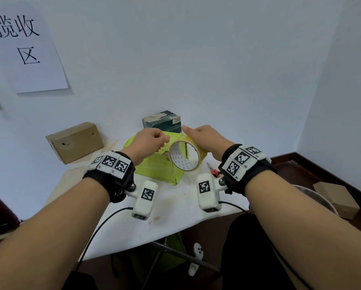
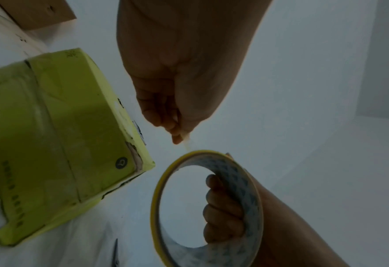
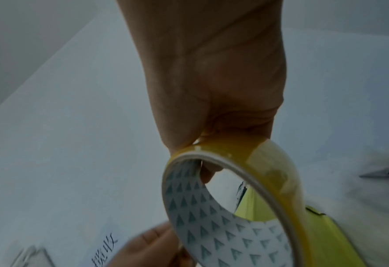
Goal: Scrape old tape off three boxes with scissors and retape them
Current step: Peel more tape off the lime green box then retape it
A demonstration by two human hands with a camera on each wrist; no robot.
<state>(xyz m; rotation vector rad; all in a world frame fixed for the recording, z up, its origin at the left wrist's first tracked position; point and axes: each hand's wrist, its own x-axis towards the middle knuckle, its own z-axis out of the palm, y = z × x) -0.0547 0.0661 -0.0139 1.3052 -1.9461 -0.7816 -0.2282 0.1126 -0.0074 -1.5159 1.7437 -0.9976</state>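
tape roll (image 1: 185,155) is being gripped by right hand (image 1: 204,138) for steadiness | tape end (image 2: 186,142) is being pinched by left hand (image 1: 149,141) for peeling, over green box (image 1: 156,167)

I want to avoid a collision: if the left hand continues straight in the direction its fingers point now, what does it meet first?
Probably the tape roll held by the right hand: the left hand pinches the tape end just beside its rim. Depth is unclear.

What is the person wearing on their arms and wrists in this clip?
Both forearms are bare, no sleeves. Each wrist has a black strap carrying white blocks with black square-code markers, plus a white camera pod on the inner side trailing a thin black cable.
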